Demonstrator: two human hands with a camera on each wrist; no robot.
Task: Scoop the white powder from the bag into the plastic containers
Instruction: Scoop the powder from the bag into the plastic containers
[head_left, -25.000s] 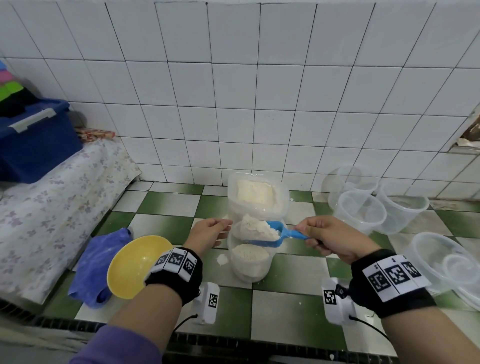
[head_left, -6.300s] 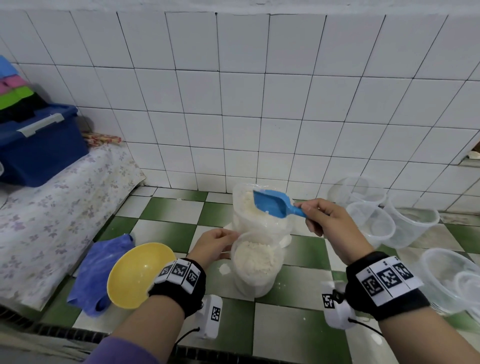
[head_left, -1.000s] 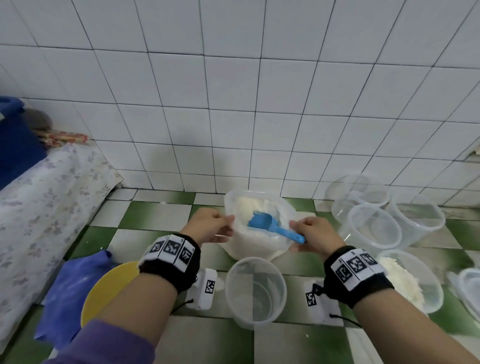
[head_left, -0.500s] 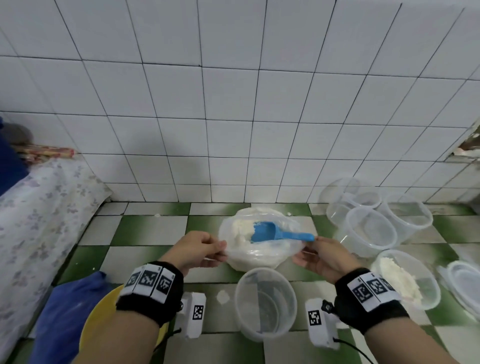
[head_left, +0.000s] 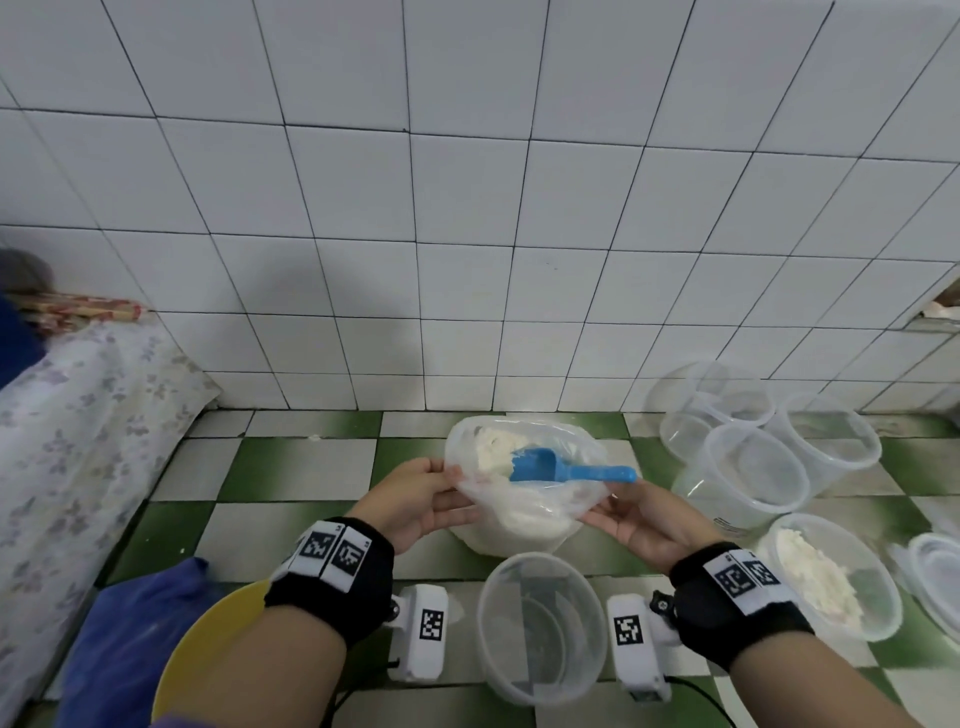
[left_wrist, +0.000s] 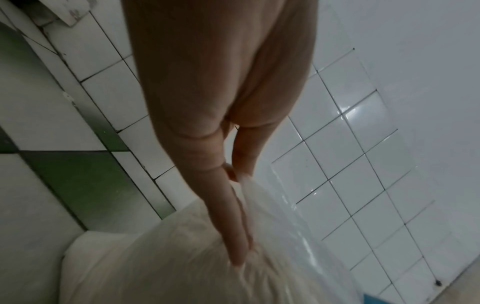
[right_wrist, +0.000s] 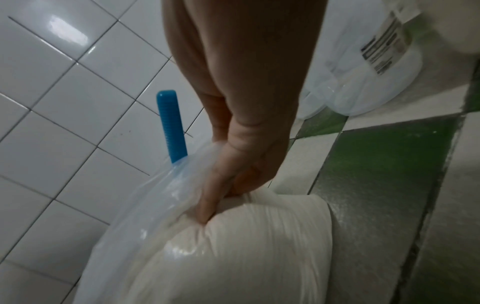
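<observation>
A clear plastic bag (head_left: 524, 519) of white powder sits on the green-and-white tiled floor by the wall. A blue scoop (head_left: 550, 469) lies in its mouth, handle pointing right, and no hand holds it. My left hand (head_left: 451, 488) pinches the bag's left rim, thumb on top. My right hand (head_left: 608, 500), palm up, pinches the right rim just under the scoop handle. In the left wrist view my fingers (left_wrist: 237, 242) lie along the bag (left_wrist: 168, 267). In the right wrist view the bag (right_wrist: 246, 246) is bunched between my fingertips (right_wrist: 207, 209), with the scoop (right_wrist: 171, 123) beyond. An empty clear container (head_left: 540, 623) stands in front of the bag.
A container (head_left: 826, 577) with powder stands at the right, a lid (head_left: 937, 571) beside it. Several empty containers (head_left: 753, 457) are clustered at the back right. A yellow bowl (head_left: 202, 660) and a blue cloth (head_left: 119, 644) lie at the lower left, next to a flowered cover (head_left: 67, 457).
The right hand no longer holds the scoop, which now rests in the bag. The filled container has gone to the right, replaced by an empty one. The right hand turned palm up.
</observation>
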